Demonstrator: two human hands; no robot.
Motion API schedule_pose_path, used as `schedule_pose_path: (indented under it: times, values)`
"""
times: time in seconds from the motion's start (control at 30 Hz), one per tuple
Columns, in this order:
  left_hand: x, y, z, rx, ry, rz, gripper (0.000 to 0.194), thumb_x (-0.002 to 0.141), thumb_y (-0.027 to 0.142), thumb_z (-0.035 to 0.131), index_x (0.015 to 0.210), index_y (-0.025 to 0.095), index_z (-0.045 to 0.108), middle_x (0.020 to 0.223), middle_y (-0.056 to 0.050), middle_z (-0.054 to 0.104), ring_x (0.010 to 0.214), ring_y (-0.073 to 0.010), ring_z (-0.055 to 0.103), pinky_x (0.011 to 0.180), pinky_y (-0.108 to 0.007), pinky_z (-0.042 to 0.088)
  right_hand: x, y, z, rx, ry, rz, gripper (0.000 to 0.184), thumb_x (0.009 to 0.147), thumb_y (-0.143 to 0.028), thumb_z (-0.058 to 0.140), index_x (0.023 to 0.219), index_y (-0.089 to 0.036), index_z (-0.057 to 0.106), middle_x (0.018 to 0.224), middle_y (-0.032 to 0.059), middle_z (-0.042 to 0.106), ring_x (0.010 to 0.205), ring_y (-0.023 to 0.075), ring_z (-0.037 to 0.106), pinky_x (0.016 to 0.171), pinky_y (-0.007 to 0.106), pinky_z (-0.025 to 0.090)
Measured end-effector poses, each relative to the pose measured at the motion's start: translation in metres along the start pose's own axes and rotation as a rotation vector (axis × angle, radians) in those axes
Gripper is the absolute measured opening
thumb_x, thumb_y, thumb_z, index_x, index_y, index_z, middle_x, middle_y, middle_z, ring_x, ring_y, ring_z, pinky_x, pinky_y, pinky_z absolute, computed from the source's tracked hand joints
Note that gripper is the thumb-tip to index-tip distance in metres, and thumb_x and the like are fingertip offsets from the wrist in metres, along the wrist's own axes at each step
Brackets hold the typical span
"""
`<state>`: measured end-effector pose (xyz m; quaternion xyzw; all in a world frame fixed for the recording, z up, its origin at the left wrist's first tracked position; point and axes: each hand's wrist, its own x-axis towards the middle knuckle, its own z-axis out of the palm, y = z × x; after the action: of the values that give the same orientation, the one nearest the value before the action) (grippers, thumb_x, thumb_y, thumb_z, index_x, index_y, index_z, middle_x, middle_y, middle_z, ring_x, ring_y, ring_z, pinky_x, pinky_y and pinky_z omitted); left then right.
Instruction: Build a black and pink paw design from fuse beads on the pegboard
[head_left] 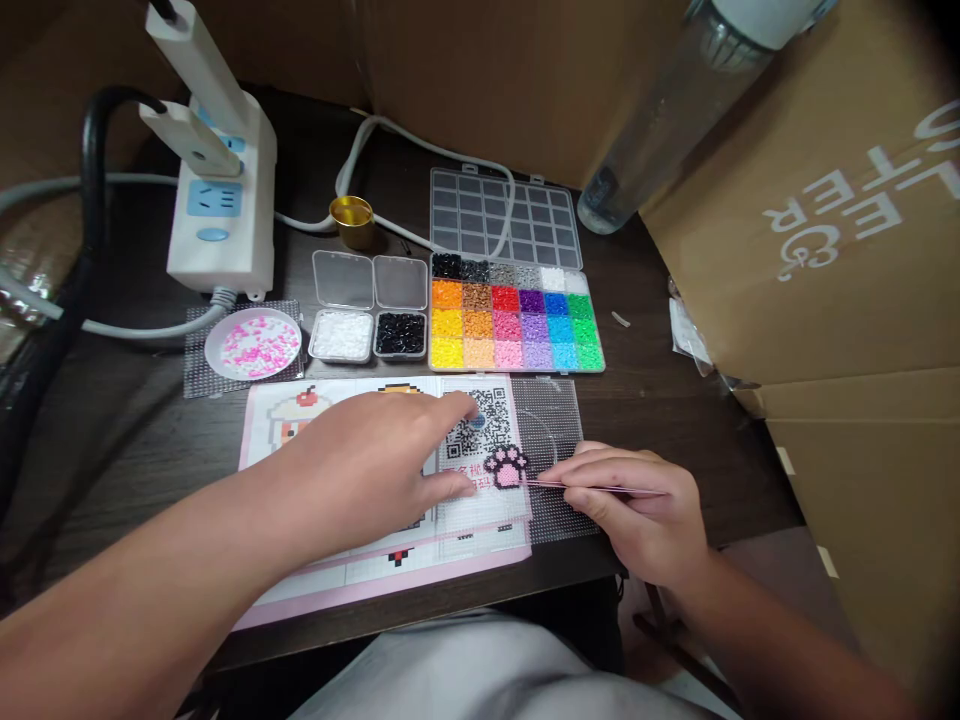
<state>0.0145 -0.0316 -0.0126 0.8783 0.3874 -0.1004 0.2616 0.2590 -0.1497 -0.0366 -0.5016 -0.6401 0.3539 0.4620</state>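
Note:
My right hand (660, 515) pinches a pair of thin pink tweezers (551, 484). Their tips reach the right edge of a paw-shaped bead piece (508, 467), pink with a black outline, which sits on a clear pegboard (551, 430). Thumb and forefinger apart, my left hand (397, 450) rests over the printed pattern sheets (487, 505), its fingertips just left of the paw. Whether those fingertips touch the board or only the paper, I cannot tell. My left palm hides part of the sheets and their pictures.
Behind the sheets stand a many-coloured bead case (517, 318) with its lid open, a white bead box (340, 335), a black bead box (401, 333) and a dish of pink and white beads (255, 344). A power strip (221, 220), gold cup (352, 220) and clear bottle (652, 130) are farther back.

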Motion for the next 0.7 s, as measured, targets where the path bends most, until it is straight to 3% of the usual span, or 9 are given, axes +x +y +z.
schedule_pose_path:
  times: [0.7]
  values:
    - [0.0008, 0.0004, -0.0003, -0.002, 0.001, 0.005, 0.057, 0.086, 0.058, 0.064, 0.133, 0.026, 0.064, 0.113, -0.011, 0.077, 0.101, -0.0346, 0.07, 0.076, -0.04, 0.051, 0.0021, -0.0028, 0.0004, -0.012, 0.004, 0.03, 0.021, 0.087, -0.009, 0.072, 0.092, -0.025, 0.085, 0.089, 0.0066, 0.085, 0.074, 0.0235, 0.079, 0.068, 0.037, 0.063]
